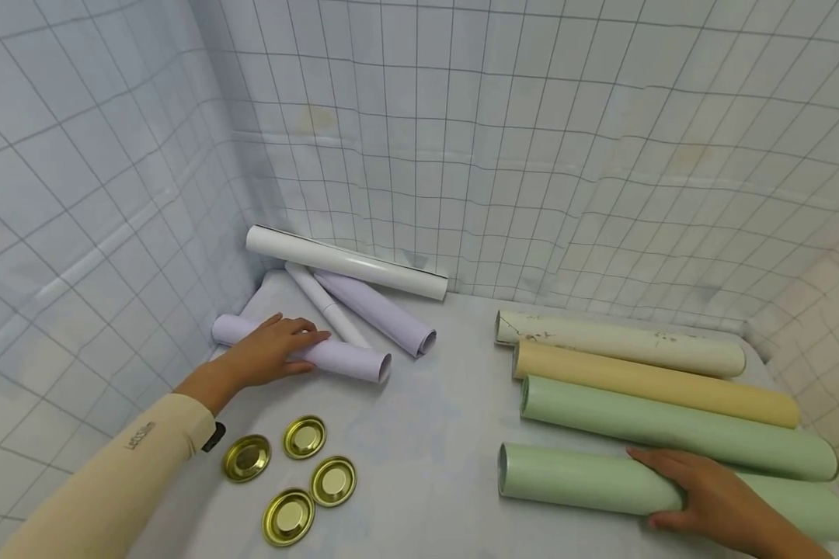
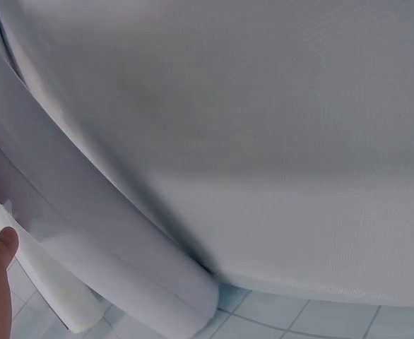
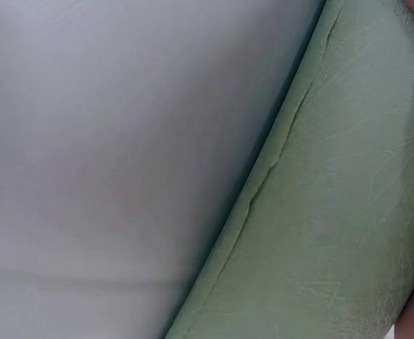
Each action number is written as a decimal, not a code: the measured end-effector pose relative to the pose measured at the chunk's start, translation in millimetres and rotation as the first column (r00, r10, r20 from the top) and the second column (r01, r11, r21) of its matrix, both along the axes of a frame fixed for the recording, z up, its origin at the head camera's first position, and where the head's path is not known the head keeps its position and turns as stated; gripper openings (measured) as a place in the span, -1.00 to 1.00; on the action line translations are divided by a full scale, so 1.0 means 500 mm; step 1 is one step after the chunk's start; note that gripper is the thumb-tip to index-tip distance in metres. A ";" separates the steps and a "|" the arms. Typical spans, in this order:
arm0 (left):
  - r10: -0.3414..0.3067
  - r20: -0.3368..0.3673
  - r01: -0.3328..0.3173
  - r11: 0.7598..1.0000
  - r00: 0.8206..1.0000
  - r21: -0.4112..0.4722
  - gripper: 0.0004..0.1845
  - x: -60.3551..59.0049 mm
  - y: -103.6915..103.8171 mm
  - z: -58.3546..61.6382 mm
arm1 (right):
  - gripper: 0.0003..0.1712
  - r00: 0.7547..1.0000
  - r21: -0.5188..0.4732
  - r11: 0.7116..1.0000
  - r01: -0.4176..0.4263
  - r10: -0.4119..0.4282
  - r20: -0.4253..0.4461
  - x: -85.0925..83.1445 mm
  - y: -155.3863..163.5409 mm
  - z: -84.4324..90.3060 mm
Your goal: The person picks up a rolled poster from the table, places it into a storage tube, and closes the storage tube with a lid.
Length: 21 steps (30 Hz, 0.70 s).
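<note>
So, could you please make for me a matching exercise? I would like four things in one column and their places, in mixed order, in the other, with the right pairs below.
Things
1. left hand
2. right hand
3. yellow roll
4. gold-coloured dishes

Places
A. on the front green roll
B. to the right of the beige sleeve
C. on the front lilac roll
D. between the cream roll and the rear green roll

Pairs: 1-C, 2-A, 3-D, 4-B
</note>
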<state>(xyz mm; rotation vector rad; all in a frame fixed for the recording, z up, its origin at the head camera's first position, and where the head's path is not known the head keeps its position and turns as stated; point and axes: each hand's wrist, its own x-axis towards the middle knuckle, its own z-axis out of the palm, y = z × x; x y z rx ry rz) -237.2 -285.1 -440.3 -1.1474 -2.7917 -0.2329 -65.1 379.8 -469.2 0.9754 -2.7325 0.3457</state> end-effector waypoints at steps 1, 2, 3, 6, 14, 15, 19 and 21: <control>-0.011 0.001 0.011 1.000 1.000 0.014 -0.39 0.001 0.002 0.000 | 0.05 1.000 0.001 1.000 0.000 0.000 -0.002 0.000 0.000 0.001; -0.020 0.002 0.020 0.999 1.000 0.029 -0.40 0.001 0.003 0.000 | 0.05 1.000 0.005 1.000 0.000 0.000 -0.003 0.000 0.000 0.001; -0.028 0.004 0.028 0.999 1.000 0.045 -0.41 0.002 0.004 0.000 | 0.06 1.000 0.008 1.000 0.001 -0.001 -0.006 0.001 0.001 0.000; -0.035 0.015 0.033 0.996 0.999 0.084 -0.42 0.008 0.004 -0.002 | 0.07 1.000 0.014 1.000 -0.003 0.003 -0.013 0.003 0.003 -0.001; -0.035 0.023 0.032 0.989 0.999 0.143 -0.44 0.018 0.004 -0.011 | 0.03 0.999 -0.007 1.000 0.001 -0.001 -0.037 0.008 0.006 -0.002; -0.037 0.018 0.034 0.989 0.999 0.144 -0.45 0.018 0.003 -0.011 | 0.02 0.999 -0.006 1.000 0.002 -0.002 -0.038 0.008 0.006 -0.001; -0.040 0.011 0.038 0.990 0.999 0.136 -0.46 0.016 0.005 -0.011 | 0.00 0.999 0.004 1.000 0.007 -0.007 -0.041 0.011 0.004 0.003; -0.042 0.015 0.039 0.990 0.999 0.133 -0.46 0.016 0.006 -0.010 | 0.00 0.999 0.006 1.000 0.009 -0.009 -0.042 0.011 0.003 0.004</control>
